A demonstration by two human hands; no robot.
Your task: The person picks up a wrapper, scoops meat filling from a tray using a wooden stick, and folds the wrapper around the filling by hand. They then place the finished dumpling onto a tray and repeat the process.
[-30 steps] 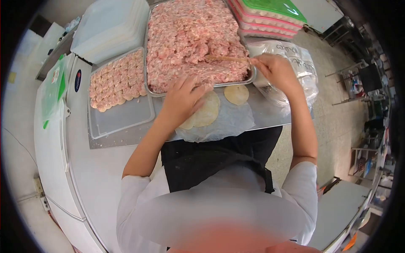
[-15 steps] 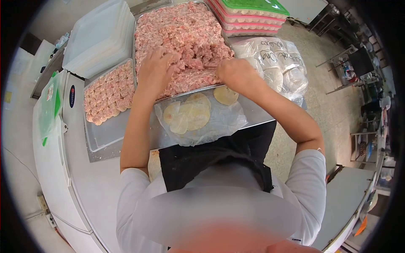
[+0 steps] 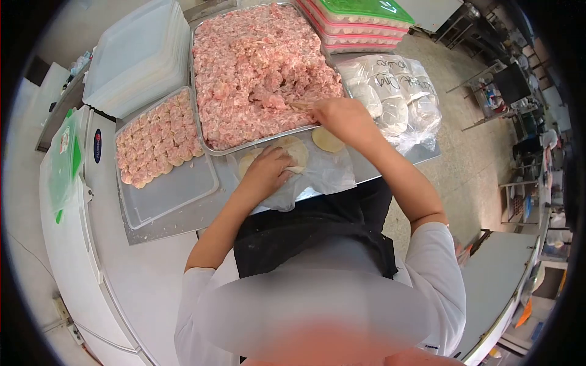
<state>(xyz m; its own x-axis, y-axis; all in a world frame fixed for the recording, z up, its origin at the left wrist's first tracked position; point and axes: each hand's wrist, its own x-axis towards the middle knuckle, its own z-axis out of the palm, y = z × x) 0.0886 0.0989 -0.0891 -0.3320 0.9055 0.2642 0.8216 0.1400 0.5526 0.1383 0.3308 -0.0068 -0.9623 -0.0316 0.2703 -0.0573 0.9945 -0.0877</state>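
From my end, I have the wooden stick [image 3: 300, 106] in the right hand [image 3: 345, 119], fingers closed round it, its tip at the hollowed near part of the meat mixture [image 3: 238, 79]. That mixture fills a large metal tray [image 3: 262, 144] at the far middle of the metal worktop [image 3: 152, 233].

My view puts the left hand [image 3: 267, 172] just nearer than the tray, fingers curled over the pale dough rounds [image 3: 294, 149]. A pale edge shows by its fingertips, but I cannot tell whether it is gripped. Those rounds lie on a crumpled plastic sheet [image 3: 332, 175]; a separate dough round [image 3: 328, 139] sits to the right, close to the tray's near rim.

To the left I see rows of meat-topped pieces [image 3: 155, 137] on the far part of a clear plastic tray [image 3: 177, 198], with stacked translucent containers [image 3: 131, 61] beyond. Far right stands a green-lidded stack [image 3: 366, 11]; nearer, a clear bag of white bundles [image 3: 397, 100] bears dark writing.
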